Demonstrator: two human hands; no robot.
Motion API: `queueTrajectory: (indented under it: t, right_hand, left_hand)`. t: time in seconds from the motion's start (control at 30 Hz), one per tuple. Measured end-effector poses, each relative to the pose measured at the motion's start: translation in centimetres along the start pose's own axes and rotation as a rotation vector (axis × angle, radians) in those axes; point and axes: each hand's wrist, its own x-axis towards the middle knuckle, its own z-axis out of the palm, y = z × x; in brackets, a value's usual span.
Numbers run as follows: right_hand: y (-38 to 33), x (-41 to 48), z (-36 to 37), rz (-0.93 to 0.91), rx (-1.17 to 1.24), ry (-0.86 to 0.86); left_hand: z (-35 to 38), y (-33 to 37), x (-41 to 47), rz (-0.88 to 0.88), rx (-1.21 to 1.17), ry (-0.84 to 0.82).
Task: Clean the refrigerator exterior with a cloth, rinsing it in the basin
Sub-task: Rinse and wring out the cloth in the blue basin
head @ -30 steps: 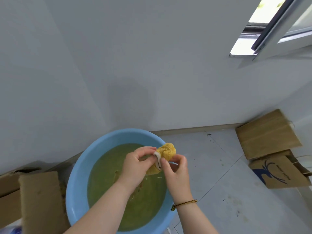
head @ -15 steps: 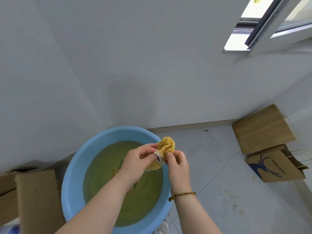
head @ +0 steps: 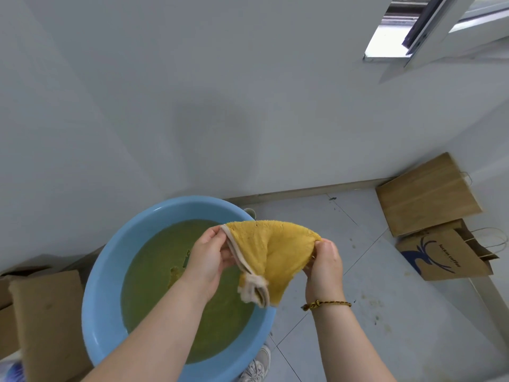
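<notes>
A yellow cloth (head: 271,250) with a pale trimmed edge is stretched between my two hands, above the right side of the basin. My left hand (head: 208,259) pinches its left corner and my right hand (head: 325,264) pinches its right corner. The cloth's lower folds hang down between them. The blue plastic basin (head: 102,293) stands on the floor below, holding murky green-yellow water with a few bits floating in it. No refrigerator is in view.
A white wall (head: 220,92) rises just behind the basin. Cardboard boxes (head: 44,312) sit at the left. Two brown paper bags (head: 429,197) lean at the right by the wall. A window (head: 429,26) is up at the top right. A shoe (head: 257,368) shows below the basin.
The cloth was a bunched, twisted wad gripped between both hands; my hands have moved apart and it is now spread open between them.
</notes>
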Motion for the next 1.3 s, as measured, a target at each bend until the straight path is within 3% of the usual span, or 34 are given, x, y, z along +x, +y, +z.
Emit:
queueTrajectory:
  t: [0.17, 0.33, 0.47, 0.6, 0.77, 0.93, 1.03, 1.13, 1.23, 1.3]
  right_hand:
    - [0.3, 2.0, -1.3, 0.075, -0.127, -0.005]
    - [2.0, 5.1, -1.3, 0.137, -0.252, -0.021]
    - [4.2, 8.0, -0.9, 0.172, -0.385, -0.056]
    - [5.0, 10.7, -0.8, 0.115, -0.478, -0.073]
    - [6.4, 11.1, -0.9, 0.096, -0.611, -0.385]
    - [8.0, 10.6, -0.2, -0.022, -0.654, -0.441]
    - [8.2, 11.0, 0.3, -0.102, -0.981, -0.463]
    - [7.8, 11.3, 0.5, -0.081, -1.233, -0.508]
    - [8.2, 10.5, 0.3, -0.238, -1.100, -0.379]
    - [8.8, 9.6, 0.4, -0.346, -0.964, -0.320]
  left_hand:
    - [0.7, -1.4, 1.2, -0.130, 0.076, 0.010]
    - [1.3, -4.5, 2.5, -0.283, -0.008, -0.029]
    - [1.2, -7.6, 4.1, -0.319, 0.255, -0.130]
    - [1.9, -9.2, 5.8, -0.240, 0.452, -0.069]
    - [1.5, -9.6, 7.4, -0.207, 0.430, -0.040]
    - [0.9, -10.2, 8.2, -0.212, 0.394, 0.024]
    - [0.9, -10.8, 8.3, -0.229, 0.401, 0.023]
    - [1.2, -11.3, 8.0, -0.139, 0.570, 0.113]
    - [1.4, -11.4, 7.7, 0.046, 0.698, 0.217]
    - [2.0, -11.3, 7.3, 0.060, 0.702, 0.167]
